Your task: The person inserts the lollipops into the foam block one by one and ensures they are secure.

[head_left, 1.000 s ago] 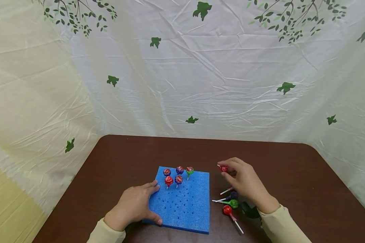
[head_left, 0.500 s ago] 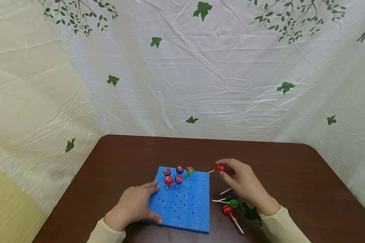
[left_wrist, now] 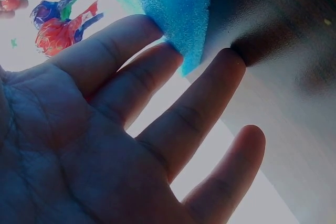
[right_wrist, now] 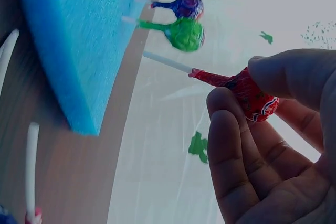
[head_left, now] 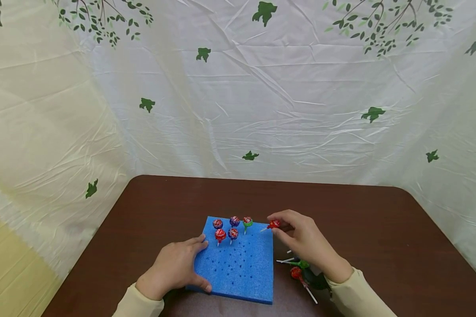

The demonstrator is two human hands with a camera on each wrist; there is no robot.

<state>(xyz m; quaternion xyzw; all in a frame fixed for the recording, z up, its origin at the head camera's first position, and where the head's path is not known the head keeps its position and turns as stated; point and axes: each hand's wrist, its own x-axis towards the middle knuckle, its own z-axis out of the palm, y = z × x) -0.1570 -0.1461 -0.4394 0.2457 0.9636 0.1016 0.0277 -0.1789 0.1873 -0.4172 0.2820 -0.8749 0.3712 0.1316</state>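
Head view: we see a red lollipop pinched by its wrapped head in the right hand, thumb and fingers curled round it, stick pointing left and down toward the foam. It hangs over the foam's far right corner, just right of the green lollipop standing there. A second ago hand and candy were off to the right of the foam, over bare table; they have since crossed to its edge, and the stick has swung toward the holes. We judge planting is close but not begun: right wrist view shows the stick tip clear of the foam.

Left hand lies flat on the foam's near left corner, fingers straight, pressing, unmoved. Five lollipops stand in the foam's far rows. Spare lollipops lie right of the foam.
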